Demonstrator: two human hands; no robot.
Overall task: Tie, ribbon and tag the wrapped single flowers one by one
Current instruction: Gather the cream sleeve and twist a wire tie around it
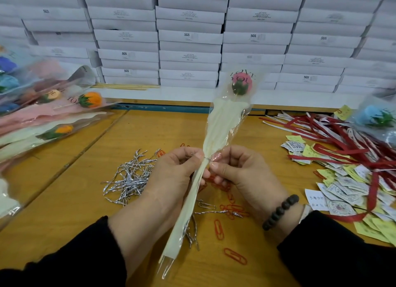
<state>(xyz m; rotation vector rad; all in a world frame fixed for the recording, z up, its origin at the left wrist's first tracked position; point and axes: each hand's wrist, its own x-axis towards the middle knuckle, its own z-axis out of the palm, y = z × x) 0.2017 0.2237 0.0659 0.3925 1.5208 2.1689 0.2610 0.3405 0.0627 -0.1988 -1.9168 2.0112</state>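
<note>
The wrapped flower (222,124) is up off the counter (70,192), standing nearly upright between the two hands, pink head at the top and the bare end of the sleeve pointing down toward the person. The left hand (177,171) grips the sleeve at the pinched waist, and the right hand (237,171) pinches the same spot from the other side, right where a thin silver twist tie (206,157) circles the wrap. My guess is this thing weighs next to nothing, the cellophane is crinkly and slick, and the paper inside creases easily, so the gathered waist is the only sensible place to hold it; squeezing the head would squash it. Counting: one flower in hand, a heap of wrapped flowers (49,106) at the left, at least six or seven, too overlapped to pin down, plus one blue flower (375,117) at the far right edge. The loose silver ties (130,177) are dozens, no way to count. Red paper clips (235,256) scattered near the hands look like ten or more, with one plain metal clip (206,205) among them. Red ribbons (342,141) and paper tags (342,188) lie in a big mixed pile at the right, way too many to tally.
</note>
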